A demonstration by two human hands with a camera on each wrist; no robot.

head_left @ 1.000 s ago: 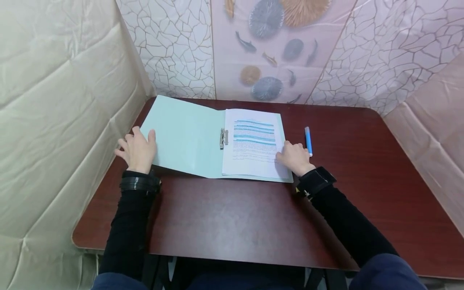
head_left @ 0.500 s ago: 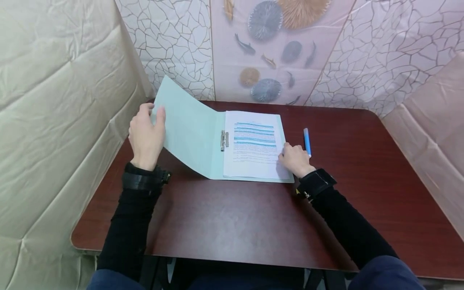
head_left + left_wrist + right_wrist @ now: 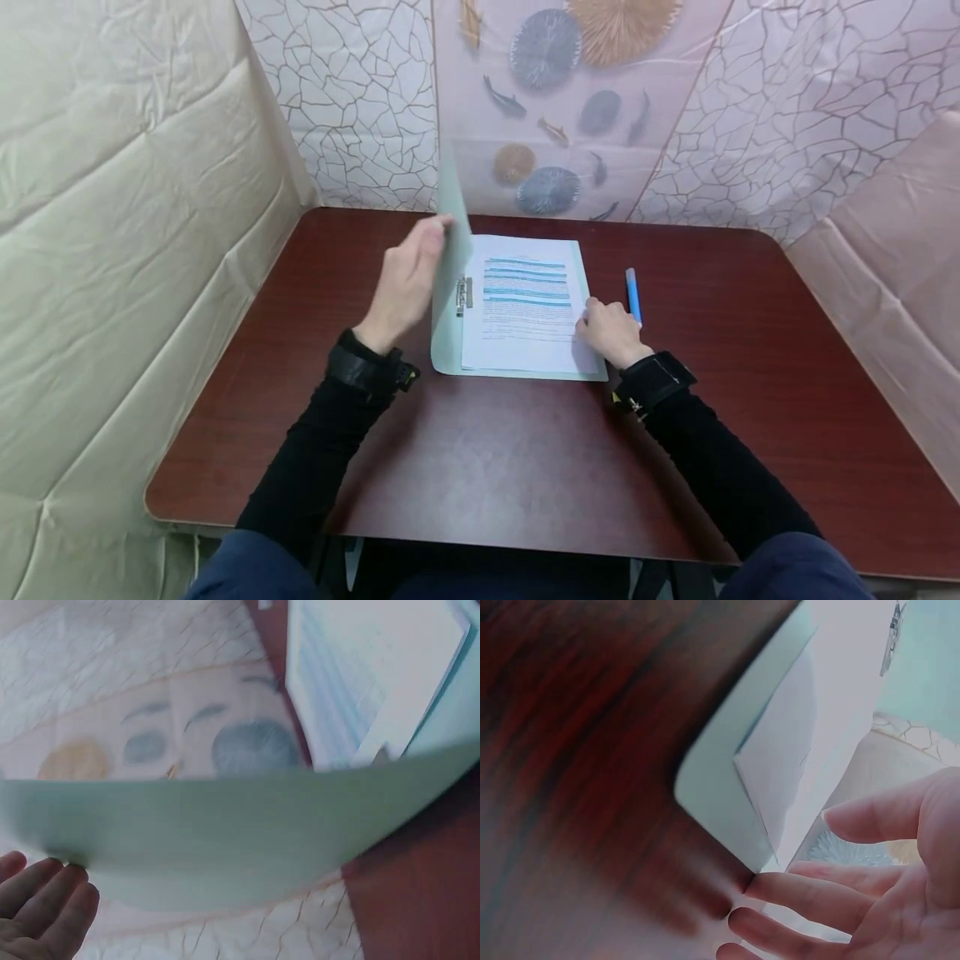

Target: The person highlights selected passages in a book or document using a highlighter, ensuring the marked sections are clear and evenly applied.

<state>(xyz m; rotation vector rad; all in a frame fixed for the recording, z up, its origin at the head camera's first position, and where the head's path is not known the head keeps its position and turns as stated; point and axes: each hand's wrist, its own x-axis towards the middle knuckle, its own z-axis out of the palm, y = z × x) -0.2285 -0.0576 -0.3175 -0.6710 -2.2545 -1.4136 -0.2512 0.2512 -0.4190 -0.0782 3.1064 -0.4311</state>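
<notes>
A pale green folder (image 3: 448, 350) lies on the table, its left cover (image 3: 225, 832) raised nearly upright. Inside is a stack of printed paper (image 3: 517, 354), with lines highlighted in blue on the top sheet. A metal clip (image 3: 463, 296) sits along the stack's left side. Against the cover's outer face, my left hand (image 3: 401, 279) presses with fairly straight fingertips, as the left wrist view shows. My right hand (image 3: 611, 332) rests at the folder's right edge, near the lower corner. Its fingers are relaxed, and in the right wrist view the thumb stands apart from them.
A blue marker (image 3: 633, 296) lies on the table just beyond my right hand. The dark red table (image 3: 750, 358) meets a patterned wall covering (image 3: 375, 108) at the back. Padded cream fabric (image 3: 135, 292) hangs along the left side.
The left cover has swung up from lying flat to nearly upright, with my left hand moving right and up along with it. My right hand has stayed at the folder's right edge.
</notes>
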